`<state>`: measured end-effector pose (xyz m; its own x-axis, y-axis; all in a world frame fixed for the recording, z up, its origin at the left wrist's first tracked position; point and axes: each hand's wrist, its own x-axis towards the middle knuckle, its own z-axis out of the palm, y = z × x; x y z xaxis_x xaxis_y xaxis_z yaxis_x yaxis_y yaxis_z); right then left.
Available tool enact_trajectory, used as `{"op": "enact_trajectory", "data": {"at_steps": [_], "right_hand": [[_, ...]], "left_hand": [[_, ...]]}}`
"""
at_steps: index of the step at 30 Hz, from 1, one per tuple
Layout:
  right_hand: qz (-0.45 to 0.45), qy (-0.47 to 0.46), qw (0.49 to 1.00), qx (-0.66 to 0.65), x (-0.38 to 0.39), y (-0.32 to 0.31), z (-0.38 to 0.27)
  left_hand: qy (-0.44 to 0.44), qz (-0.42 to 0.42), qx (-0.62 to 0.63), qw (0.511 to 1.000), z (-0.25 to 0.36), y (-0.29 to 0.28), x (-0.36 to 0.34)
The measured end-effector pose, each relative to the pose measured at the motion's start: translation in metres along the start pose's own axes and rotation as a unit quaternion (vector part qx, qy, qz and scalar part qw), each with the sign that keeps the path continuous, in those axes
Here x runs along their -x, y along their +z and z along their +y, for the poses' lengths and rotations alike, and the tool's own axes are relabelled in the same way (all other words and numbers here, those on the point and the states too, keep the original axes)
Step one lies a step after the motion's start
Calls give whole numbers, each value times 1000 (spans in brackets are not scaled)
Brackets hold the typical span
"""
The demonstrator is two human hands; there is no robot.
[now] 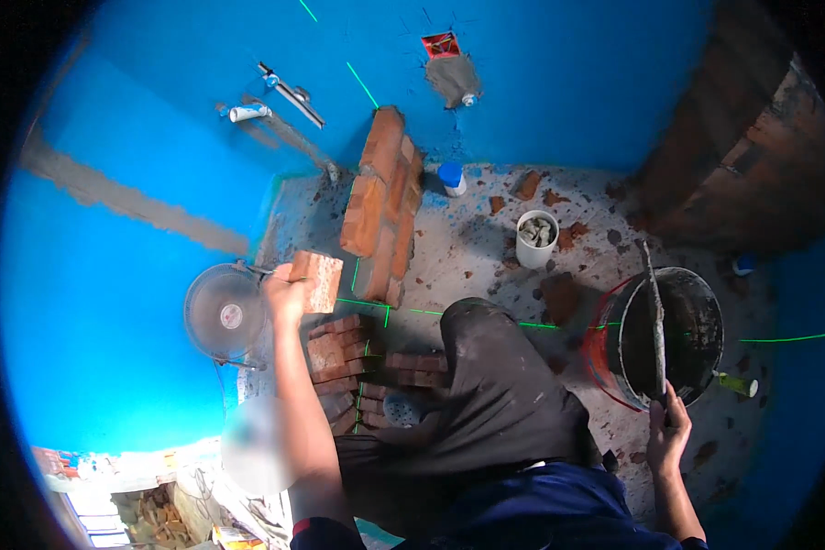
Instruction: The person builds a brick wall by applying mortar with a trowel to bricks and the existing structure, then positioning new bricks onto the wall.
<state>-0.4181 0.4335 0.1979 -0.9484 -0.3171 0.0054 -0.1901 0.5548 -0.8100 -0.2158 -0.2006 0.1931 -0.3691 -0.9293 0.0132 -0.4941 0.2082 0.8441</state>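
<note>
I have the right hand [671,426] at the near side of the bucket [599,345], its fingers closed round the near end of a trowel [656,321]; exactly how they wrap it I cannot tell. The trowel shows edge-on, its long axis running away from the person across the bucket's mouth, tip toward the far wall and a little left.

Close to the knee is a pile [328,357] of loose bricks, so I judge a fair supply is unlaid. Past it, the left hand [287,291] is raised with its fingers clamped on the left side of a brick [323,280]. That brick is off the pile and short of the low wall [396,197], between the two. The face toward me looks nearly square and slightly tilted, so I cannot settle its long axis.

The fan [225,313] is just left of that hand. Farther on, the low wall runs away toward the blue wall [559,101]. Several courses are laid; the top one seems to stop short of the near end, which I read as unfinished. Right of it stands a white tub [528,252] holding rubble.
</note>
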Motion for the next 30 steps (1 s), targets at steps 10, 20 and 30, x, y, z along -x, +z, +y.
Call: {"op": "enact_trajectory", "data": {"at_steps": [10, 20, 30], "right_hand": [[-58, 31, 997, 51, -18, 16, -19], [-83, 76, 993, 34, -30, 35, -33], [-99, 111, 989, 2, -34, 41, -32]], "left_hand": [[9, 4, -26, 1000, -110, 72, -40], [8, 5, -48, 999, -118, 90, -56], [6, -15, -44, 999, -102, 100, -48]]}}
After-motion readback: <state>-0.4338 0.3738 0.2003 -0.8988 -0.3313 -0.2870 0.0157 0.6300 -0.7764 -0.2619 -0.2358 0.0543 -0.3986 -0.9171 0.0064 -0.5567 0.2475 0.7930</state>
